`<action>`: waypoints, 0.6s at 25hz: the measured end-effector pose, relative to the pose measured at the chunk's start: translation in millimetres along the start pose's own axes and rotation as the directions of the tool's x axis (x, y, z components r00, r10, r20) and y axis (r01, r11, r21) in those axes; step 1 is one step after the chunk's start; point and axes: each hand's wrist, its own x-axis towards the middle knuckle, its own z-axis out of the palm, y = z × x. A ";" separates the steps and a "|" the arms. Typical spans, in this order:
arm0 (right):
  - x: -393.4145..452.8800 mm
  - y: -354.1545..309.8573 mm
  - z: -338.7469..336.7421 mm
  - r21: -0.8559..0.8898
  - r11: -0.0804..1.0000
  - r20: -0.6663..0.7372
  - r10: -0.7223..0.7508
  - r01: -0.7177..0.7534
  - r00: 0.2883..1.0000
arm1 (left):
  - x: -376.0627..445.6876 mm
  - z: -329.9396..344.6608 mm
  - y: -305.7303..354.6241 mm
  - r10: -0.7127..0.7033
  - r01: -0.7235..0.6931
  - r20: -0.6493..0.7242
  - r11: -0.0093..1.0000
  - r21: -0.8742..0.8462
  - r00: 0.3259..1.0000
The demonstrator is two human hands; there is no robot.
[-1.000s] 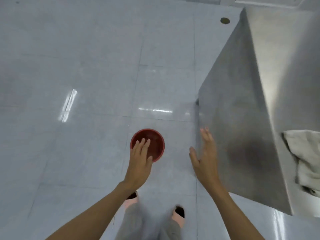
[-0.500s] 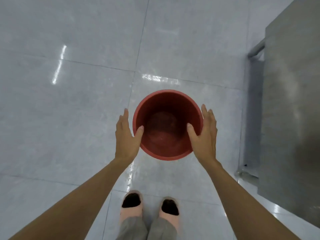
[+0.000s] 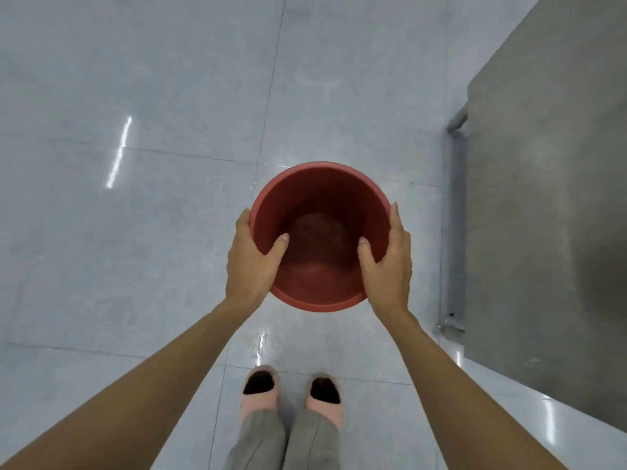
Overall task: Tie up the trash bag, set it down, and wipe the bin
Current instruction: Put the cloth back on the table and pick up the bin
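Observation:
A round red bin (image 3: 319, 198) stands below me over the pale tiled floor, its mouth facing up and nothing inside it. My left hand (image 3: 249, 259) grips its left rim, thumb inside the wall and fingers outside. On the opposite side my right hand (image 3: 388, 262) holds the right rim the same way. No trash bag or cloth is in view.
A stainless steel table (image 3: 549, 205) fills the right side, with its leg and lower rail (image 3: 453, 225) close to the bin. My feet in pink slippers (image 3: 291, 395) stand just behind the bin. Grey floor tiles (image 3: 135, 232) stretch to the left and ahead.
Both hands have closed from beside the bin onto its rim, thumbs now inside. The bin looks larger and nearer than before; a second ago I stood higher and farther from it.

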 end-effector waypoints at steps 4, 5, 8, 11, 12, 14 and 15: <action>-56.6 -101.0 -110.6 0.050 0.998 -0.073 0.034 -0.030 0.997 | -76.3 -70.4 122.9 0.067 -0.070 0.089 0.997 0.038 0.994; -75.6 -122.0 -138.9 0.054 0.998 -0.101 0.035 -0.029 0.994 | -98.2 -86.1 151.2 0.094 -0.101 0.121 0.993 0.056 0.988; -138.2 -168.7 -209.0 0.096 0.993 -0.164 0.083 -0.068 0.983 | -161.8 -120.4 213.5 0.165 -0.196 0.200 0.970 0.147 0.966; -222.5 -199.6 -275.0 0.128 0.986 -0.248 0.137 -0.108 0.959 | -240.2 -147.5 251.6 0.231 -0.311 0.299 0.916 0.253 0.926; -250.6 -204.8 -294.7 0.138 0.983 -0.283 0.157 -0.121 0.946 | -266.3 -153.7 260.4 0.250 -0.355 0.340 0.888 0.293 0.907; -306.2 -204.4 -328.9 0.160 0.974 -0.358 0.211 -0.163 0.909 | -315.4 -160.7 272.0 0.265 -0.444 0.438 0.811 0.381 0.859; -334.3 -199.5 -344.5 0.175 0.966 -0.390 0.243 -0.188 0.888 | -339.7 -160.1 275.8 0.261 -0.489 0.497 0.770 0.409 0.828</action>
